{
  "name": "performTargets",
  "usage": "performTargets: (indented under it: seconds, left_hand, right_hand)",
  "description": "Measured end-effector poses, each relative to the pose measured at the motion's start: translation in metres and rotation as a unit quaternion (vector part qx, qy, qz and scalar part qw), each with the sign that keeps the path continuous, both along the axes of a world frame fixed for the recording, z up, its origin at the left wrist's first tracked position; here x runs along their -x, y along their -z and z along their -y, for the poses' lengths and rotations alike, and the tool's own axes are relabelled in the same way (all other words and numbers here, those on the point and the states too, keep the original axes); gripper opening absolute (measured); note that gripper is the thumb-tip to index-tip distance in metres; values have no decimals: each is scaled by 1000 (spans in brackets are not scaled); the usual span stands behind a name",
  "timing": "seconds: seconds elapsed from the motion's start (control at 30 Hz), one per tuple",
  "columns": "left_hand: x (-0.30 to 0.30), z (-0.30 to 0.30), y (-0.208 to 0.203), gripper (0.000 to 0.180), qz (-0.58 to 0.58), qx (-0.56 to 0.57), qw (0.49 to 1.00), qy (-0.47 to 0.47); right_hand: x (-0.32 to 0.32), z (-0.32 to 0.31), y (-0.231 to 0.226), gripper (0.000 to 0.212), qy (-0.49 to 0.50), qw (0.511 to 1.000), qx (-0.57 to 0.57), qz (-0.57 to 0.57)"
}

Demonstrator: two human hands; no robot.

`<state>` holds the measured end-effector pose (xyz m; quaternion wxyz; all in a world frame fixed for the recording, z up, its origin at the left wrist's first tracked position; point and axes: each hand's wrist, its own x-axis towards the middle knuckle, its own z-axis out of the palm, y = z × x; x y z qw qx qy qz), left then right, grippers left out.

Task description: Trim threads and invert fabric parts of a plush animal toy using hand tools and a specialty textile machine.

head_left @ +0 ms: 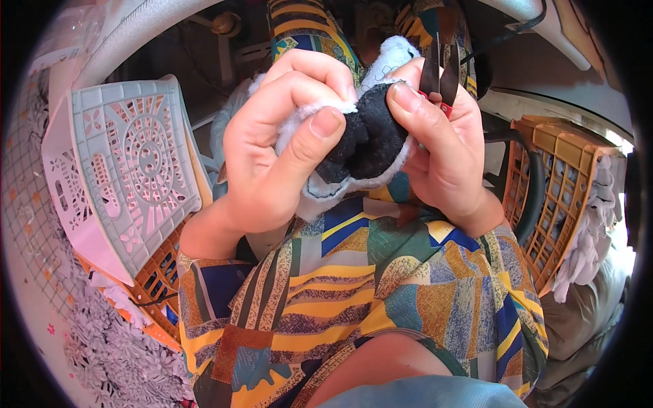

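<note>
A white, fluffy plush piece (326, 190) with a black fabric inside (371, 132) is held up in front of me, its opening facing me. My left hand (282, 136) is closed, pinching the left edge of that opening between thumb and fingers. On the other side my right hand (439, 132) pinches the black fabric near the upper right edge with its thumb. Thread snips (445, 88) with dark blades and red parts are tucked in the same right hand, blades pointing up and away. A pale fluffy part (394, 58) with loose dark thread sticks up behind the right thumb.
At left stands a light grey plastic basket (139, 163) with a cut-out pattern, above an orange crate (160, 289). Many grey-white fabric pieces (119, 353) lie at lower left. An orange-brown crate (558, 197) stands at right, with grey cloth (592, 217) over its side. Patterned cloth (326, 279) covers my lap.
</note>
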<state>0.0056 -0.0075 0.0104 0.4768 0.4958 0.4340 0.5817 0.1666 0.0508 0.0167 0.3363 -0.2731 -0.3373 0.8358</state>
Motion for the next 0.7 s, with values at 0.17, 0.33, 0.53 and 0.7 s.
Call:
performTargets:
  seconds: [0.17,0.33,0.53,0.7]
  left_hand:
    - [4,-2,4,11,2,-33,999,22]
    - [0,0,4,8,51,-10,998,20]
    - [3,-2,9,9,19,-56,998,-1]
    - [5,-5,8,10,-91,-142,985,-25]
  right_hand:
    - [0,0,3,11,-8,1000,18,-8]
    - [-1,0,6,9,-1,1000,-28,-8]
    - [1,2,2,11,12,995,-82,51]
    - [4,1,5,13,5,993,-94,75]
